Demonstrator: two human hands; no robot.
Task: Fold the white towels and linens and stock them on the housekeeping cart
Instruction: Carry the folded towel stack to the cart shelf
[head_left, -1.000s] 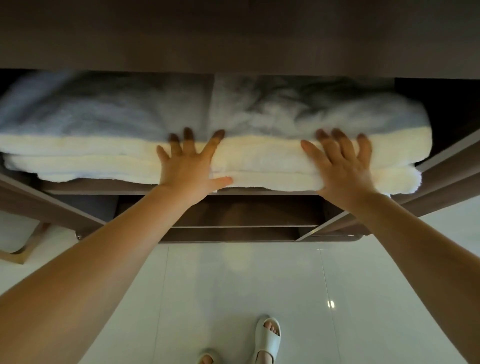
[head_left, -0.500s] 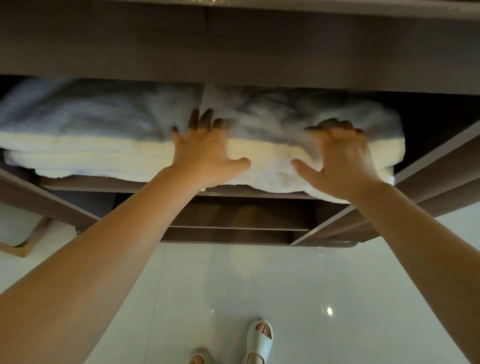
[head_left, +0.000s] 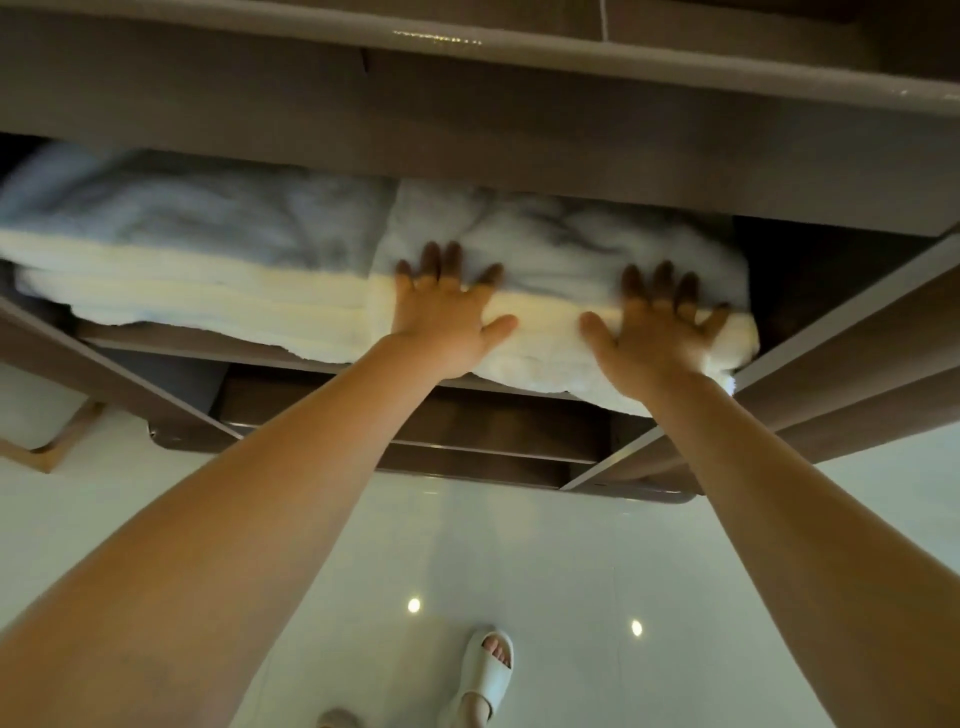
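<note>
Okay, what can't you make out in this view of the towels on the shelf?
Head view: the back of the shelf is lost in shadow under the upper panel.
Head view: fingertips of the left hand and right hand are blurred and dark.
Head view: layer count in the left towel stack is smeared by blur.
Head view: one foot is cut off by the bottom edge.

The left hand has shifted off the seam onto the towel under the right hand, whose fingers, curled a moment ago, lie spread again; the towel's end now sits bunched just beside it.
</note>
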